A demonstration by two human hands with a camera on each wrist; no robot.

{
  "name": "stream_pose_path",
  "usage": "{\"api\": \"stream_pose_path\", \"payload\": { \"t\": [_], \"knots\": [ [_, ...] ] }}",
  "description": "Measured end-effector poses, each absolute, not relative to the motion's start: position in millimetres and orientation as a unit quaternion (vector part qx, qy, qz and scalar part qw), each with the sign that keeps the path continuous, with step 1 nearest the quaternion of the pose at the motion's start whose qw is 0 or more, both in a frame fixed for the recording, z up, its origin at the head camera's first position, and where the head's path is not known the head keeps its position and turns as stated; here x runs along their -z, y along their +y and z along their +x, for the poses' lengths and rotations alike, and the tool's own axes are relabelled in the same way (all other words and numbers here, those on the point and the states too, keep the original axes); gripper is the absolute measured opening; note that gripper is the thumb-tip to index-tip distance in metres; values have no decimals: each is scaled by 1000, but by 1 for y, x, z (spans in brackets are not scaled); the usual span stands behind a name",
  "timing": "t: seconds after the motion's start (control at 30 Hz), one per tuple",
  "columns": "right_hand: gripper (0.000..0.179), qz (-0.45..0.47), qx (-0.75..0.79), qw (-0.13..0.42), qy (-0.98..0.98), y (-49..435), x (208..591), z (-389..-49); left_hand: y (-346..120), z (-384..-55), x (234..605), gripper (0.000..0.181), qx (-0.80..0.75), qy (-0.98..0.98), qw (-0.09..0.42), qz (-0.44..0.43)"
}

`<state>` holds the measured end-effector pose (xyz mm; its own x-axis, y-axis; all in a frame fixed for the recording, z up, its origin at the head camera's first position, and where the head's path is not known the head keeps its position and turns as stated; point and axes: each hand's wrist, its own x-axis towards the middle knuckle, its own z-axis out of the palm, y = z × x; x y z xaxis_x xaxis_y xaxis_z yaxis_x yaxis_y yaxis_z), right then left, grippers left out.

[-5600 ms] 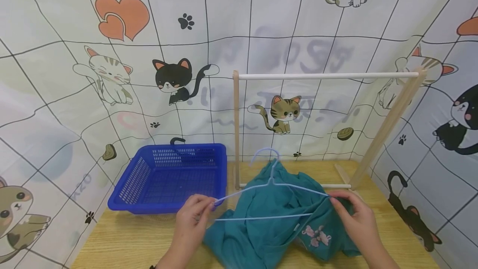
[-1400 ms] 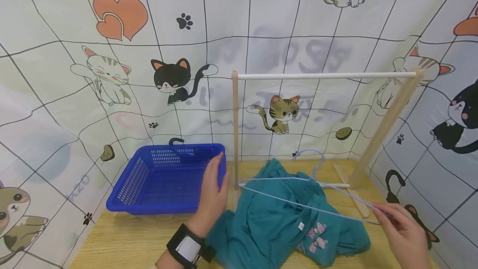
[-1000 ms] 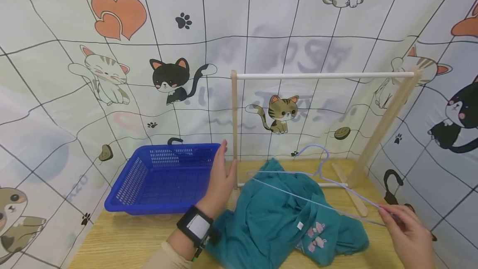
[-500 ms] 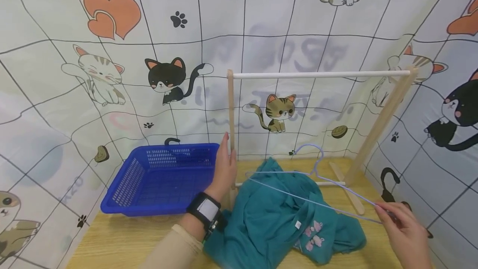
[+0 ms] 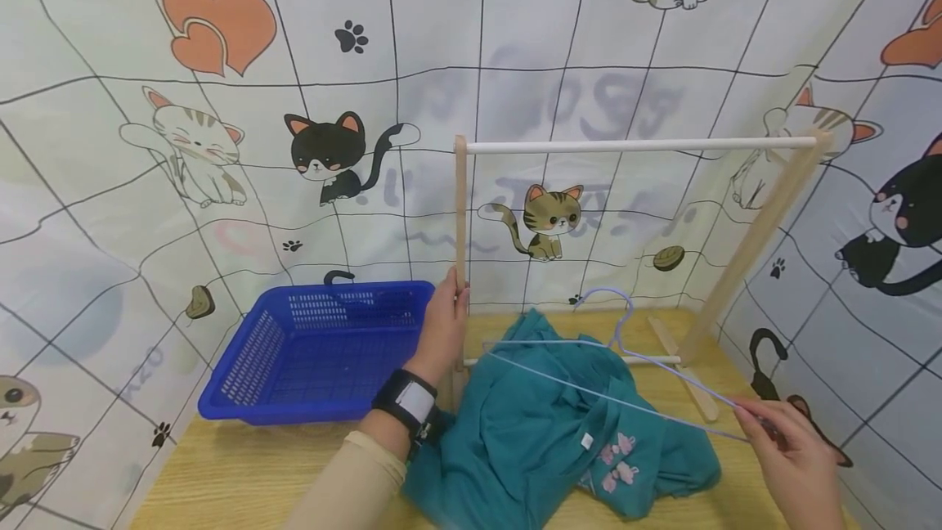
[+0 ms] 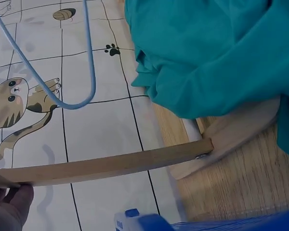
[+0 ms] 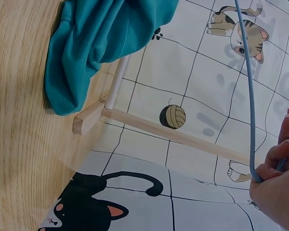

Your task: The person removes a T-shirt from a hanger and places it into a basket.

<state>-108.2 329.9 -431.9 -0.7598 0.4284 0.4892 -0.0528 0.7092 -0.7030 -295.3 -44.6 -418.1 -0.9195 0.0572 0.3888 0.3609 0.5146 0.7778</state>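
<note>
Hands well apart. Left hand (image 5: 443, 321), mid-frame: fingers curled round the rack's left post (image 5: 461, 211). Right hand (image 5: 798, 452), lower right: pinches one corner of the hanger (image 7: 251, 96), which slants across mid-frame, hook up, far corner near the post. Teal garment (image 5: 537, 432) bunched at bottom centre, behind the hanger in the head view; its embroidered part lies to the right. Blue basket (image 5: 316, 362) left of the left hand, on the wooden table (image 5: 184, 481).

Risks, my judgement: one-corner pinch is weak, so the hanger could twist or drop. Far corner could knock the post or snag cloth if swung low. A hard pull on the post could skid or tip the rack; garment lies over its lower rod, so cloth might drag along.

Hard to see: left hand mostly cut off at lower left in its wrist view; right hand cropped at right edge in its own. Hanger's far end faint in the head view. Garment's lower edge out of frame; neck opening can't be made out.
</note>
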Motion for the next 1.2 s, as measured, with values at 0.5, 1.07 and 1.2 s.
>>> {"api": "stream_pose_path", "payload": {
  "t": [0.5,1.07,1.2],
  "knots": [
    [14,-92,-348,337,-870,323,423,-114,-45,-292,416,48,461,-866,158,-113],
    [18,-93,-289,437,-847,317,348,-146,-48,-295,412,29,480,-852,160,-134],
    [20,-73,-292,453,-839,308,334,-157,-48,-296,414,26,480,-851,164,-132]
  ]
}}
